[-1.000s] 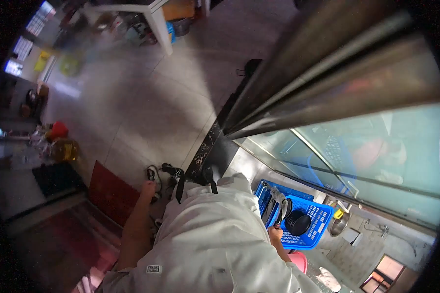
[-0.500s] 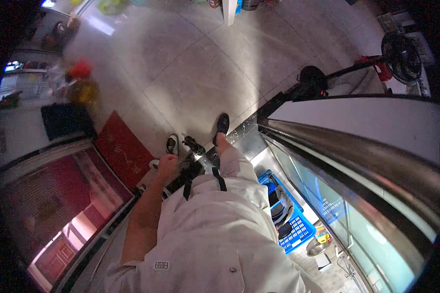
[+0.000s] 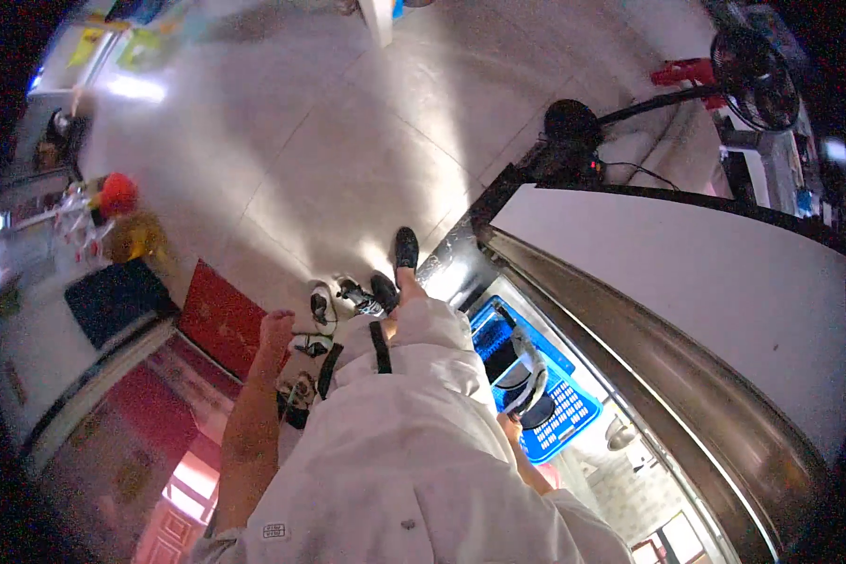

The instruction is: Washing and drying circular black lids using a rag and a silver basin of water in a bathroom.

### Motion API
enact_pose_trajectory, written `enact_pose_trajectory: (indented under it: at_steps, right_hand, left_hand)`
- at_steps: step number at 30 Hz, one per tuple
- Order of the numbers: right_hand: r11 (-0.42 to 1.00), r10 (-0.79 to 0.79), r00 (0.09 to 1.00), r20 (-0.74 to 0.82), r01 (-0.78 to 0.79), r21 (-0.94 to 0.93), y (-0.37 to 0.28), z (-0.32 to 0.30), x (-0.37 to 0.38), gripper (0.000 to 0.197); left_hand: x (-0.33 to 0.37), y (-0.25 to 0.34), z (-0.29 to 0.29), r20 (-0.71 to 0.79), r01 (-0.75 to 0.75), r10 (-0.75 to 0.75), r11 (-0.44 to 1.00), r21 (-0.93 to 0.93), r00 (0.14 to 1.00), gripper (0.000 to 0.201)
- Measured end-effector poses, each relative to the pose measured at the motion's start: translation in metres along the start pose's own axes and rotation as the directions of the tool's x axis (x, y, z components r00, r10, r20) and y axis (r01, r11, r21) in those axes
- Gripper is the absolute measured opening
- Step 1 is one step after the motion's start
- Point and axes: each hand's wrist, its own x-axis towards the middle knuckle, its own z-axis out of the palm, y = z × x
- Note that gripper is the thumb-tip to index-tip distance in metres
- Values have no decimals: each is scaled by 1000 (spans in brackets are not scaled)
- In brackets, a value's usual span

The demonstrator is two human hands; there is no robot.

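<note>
My left hand [image 3: 275, 329] hangs out in front of my left side, its fingers curled in a loose fist with nothing visible in them. At my right hip, my right hand [image 3: 509, 428] is at the near edge of a blue plastic basket [image 3: 559, 414], apparently gripping it; my clothing hides part of the hand. The basket has slotted walls. Inside or across it lie dark rounded things [image 3: 536, 411] and a grey curved band [image 3: 536, 362], whose kinds I cannot make out.
Several shoes [image 3: 321, 303] lie on the floor by my feet, beside a red mat [image 3: 218, 315]. A metal-framed door edge [image 3: 649, 376] and white panel [image 3: 677, 235] run along my right. A black fan [image 3: 754, 80] stands at the far right.
The view has shifted as I step forward, and the shoes and red mat are now nearer me. The basket stays at my right side, and more of my right hand shows.
</note>
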Motion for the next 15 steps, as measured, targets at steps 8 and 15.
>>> enact_pose_trajectory:
  at_steps: [8,15]
  right_hand:
    - [981,-100,995,8,100,-167,-21,46,-36,13]
    - [795,-69,994,84,106,-597,-28,50,-34,23]
  left_hand:
    - [102,21,-14,130,256,-225,913,-317,965,20]
    - [132,44,-28,88,234,-217,910,-342,972,20]
